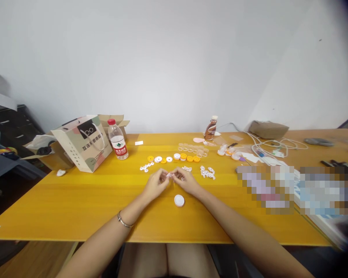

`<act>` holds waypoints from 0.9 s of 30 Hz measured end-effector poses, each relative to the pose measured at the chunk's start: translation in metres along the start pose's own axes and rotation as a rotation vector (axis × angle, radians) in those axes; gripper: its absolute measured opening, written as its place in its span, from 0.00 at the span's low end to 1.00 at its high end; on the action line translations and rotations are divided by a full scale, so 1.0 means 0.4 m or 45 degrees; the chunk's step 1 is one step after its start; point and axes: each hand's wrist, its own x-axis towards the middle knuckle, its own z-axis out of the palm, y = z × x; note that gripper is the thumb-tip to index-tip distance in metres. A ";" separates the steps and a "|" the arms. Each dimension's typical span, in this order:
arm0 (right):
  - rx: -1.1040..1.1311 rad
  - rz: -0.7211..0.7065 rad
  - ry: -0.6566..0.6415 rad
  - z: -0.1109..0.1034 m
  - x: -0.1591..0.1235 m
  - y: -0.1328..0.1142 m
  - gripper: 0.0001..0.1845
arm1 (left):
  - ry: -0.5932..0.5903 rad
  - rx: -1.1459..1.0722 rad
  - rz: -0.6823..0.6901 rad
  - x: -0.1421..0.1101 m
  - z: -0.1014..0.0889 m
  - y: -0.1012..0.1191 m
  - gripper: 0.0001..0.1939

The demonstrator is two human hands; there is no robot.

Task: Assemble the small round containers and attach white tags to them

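My left hand (156, 183) and my right hand (187, 180) meet over the yellow table (75, 200), fingers pinched together on a small white part (169, 175) held between them. A round white cap (179, 200) lies on the table just in front of my right hand. Behind my hands lie small white pieces (207, 172) and a row of yellow and white round caps (174, 158). A silver bracelet (123, 221) circles my left wrist.
A paper bag (83, 143) and a water bottle with a red cap (117, 139) stand at the left rear. A brown drink bottle (210, 128), clear small cups (193, 148), white cables (274, 146) and a brown pouch (268, 129) sit at the right rear.
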 end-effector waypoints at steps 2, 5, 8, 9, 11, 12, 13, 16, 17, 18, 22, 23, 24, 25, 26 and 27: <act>0.051 0.007 -0.029 0.001 0.000 0.002 0.10 | -0.010 -0.020 -0.015 -0.001 0.001 -0.002 0.08; 0.209 0.039 -0.066 0.010 0.002 0.013 0.11 | 0.026 -0.050 -0.018 -0.001 -0.001 -0.002 0.11; 0.331 0.068 -0.084 0.016 0.003 0.020 0.13 | 0.052 -0.038 0.000 -0.002 -0.004 0.002 0.10; 0.343 0.068 -0.087 0.017 0.003 0.020 0.13 | 0.056 -0.026 0.009 -0.003 -0.005 0.005 0.09; 0.301 0.047 -0.081 0.014 0.002 0.015 0.12 | 0.056 0.009 0.030 -0.005 -0.004 0.009 0.08; 0.251 0.031 -0.072 0.012 0.001 0.012 0.11 | 0.055 0.028 0.040 -0.006 -0.004 0.011 0.08; 0.191 0.019 -0.060 0.010 0.001 0.009 0.10 | 0.052 0.049 0.050 -0.006 -0.003 0.013 0.07; 0.027 0.007 -0.012 0.002 0.001 -0.001 0.10 | 0.064 0.113 0.071 -0.008 0.001 0.016 0.07; -0.014 0.006 0.001 0.001 0.001 -0.004 0.09 | 0.071 0.128 0.071 -0.008 0.003 0.016 0.07; -0.047 0.000 0.010 0.000 0.001 -0.008 0.09 | 0.081 0.138 0.066 -0.007 0.004 0.016 0.07; -0.119 -0.037 -0.002 0.009 0.001 -0.024 0.06 | 0.134 0.154 0.034 -0.006 0.012 0.016 0.07; -0.126 -0.044 -0.010 0.012 0.001 -0.026 0.05 | 0.151 0.165 0.031 -0.006 0.014 0.016 0.07; -0.135 -0.050 -0.016 0.014 0.001 -0.026 0.05 | 0.168 0.180 0.029 -0.006 0.016 0.017 0.07; -0.155 -0.054 -0.011 0.014 0.002 -0.025 0.04 | 0.185 0.194 0.022 -0.007 0.016 0.018 0.06; -0.185 -0.054 0.011 0.012 0.003 -0.021 0.04 | 0.206 0.204 0.009 -0.008 0.015 0.019 0.06; -0.221 -0.047 0.053 0.006 0.005 -0.015 0.03 | 0.228 0.208 -0.008 -0.008 0.013 0.019 0.06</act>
